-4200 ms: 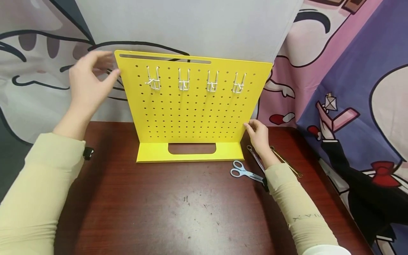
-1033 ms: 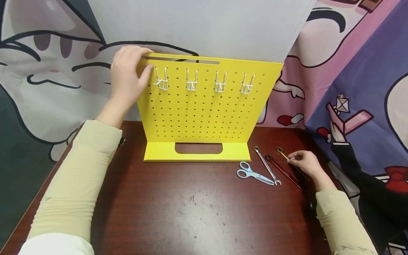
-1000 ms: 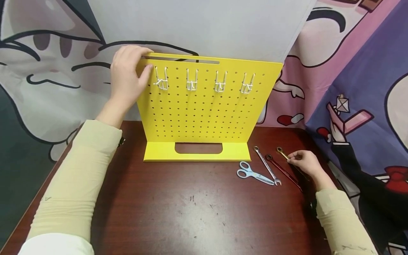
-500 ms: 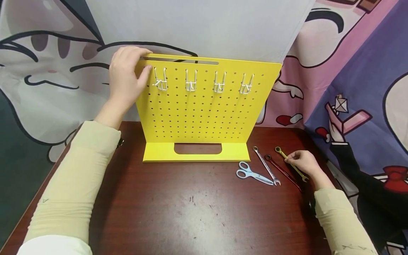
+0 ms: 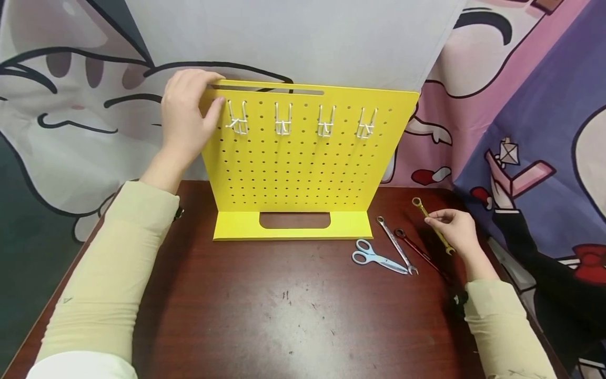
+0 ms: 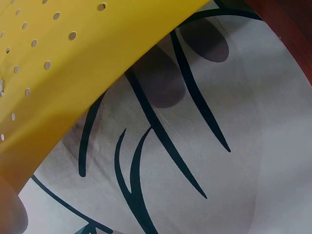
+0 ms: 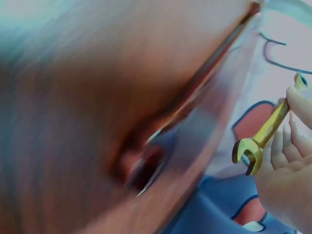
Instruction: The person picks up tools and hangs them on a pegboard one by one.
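Nearest to you on the tabletop [image 5: 284,316], at four o'clock, lie the scissors [image 5: 379,258], with a silver wrench [image 5: 396,246] and a red wrench [image 5: 421,252] just beyond.

Between three and four o'clock, your right hand [image 5: 456,231] carries a yellow wrench [image 7: 271,127] above the tabletop. Its ring end points to eleven o'clock, its forked end to five. The thumb and front fingers are clamped on the shaft, close to the ring; the other fingers stand behind. This wrench looks like metal: I judge it stiff, quite heavy for its size, smooth enough to turn in a light pinch, and not fragile. A hold nearer to the middle of the shaft should balance it better.

Farther away, at ten o'clock, your left hand [image 5: 187,108] grips the upper corner of the yellow board [image 5: 303,168], thumb in front, the other fingers hidden behind. The board seems stiff; its edge is a good hold.

Half a second ago, the yellow wrench lay on the tabletop; now it is lifted and farther from you. The left hand has stayed almost the same.
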A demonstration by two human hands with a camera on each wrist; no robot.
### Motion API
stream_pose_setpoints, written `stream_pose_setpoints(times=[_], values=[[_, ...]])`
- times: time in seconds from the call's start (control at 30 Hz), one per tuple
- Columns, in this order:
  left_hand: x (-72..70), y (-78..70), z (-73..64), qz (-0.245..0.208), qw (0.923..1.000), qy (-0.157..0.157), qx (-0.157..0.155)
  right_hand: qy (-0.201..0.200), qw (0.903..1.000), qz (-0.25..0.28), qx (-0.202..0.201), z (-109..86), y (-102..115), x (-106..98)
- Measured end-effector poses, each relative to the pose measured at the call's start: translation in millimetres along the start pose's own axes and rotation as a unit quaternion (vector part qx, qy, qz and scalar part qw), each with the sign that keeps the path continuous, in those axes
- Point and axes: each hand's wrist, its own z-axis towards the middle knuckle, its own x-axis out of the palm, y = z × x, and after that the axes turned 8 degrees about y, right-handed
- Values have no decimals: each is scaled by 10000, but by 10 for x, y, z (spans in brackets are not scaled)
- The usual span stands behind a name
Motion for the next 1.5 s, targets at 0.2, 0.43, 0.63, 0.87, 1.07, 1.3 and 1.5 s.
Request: stream_pose_setpoints(times=[0.2, 0.43, 0.63, 0.87, 1.07, 1.3, 1.5], values=[[9, -18, 6, -41, 10000, -55, -14, -435, 9968, 668, 97, 30, 233, 5], [7, -15, -2, -25, 10000, -52, -60, -867, 9830, 1607, 181, 25, 667, 64], [15, -18, -13, -30, 10000, -72, -54, -903, 9687, 2312, -55, -13, 1062, 69], [18, -16, -6, -15, 9999, -92, -55, -1046, 9458, 3006, -641, -117, 1587, 115], [34, -16, 7, -39, 9999, -101, -70, -1076, 9058, 3896, -1269, -108, 1910, 165], [48, -10, 2, -43, 9999, -119, -107, -1130, 8904, 4154, -1479, -4, 2107, 240], [63, -1, -8, -67, 9997, -160, -143, -1102, 8764, 4495, -1331, 126, 2148, 327]])
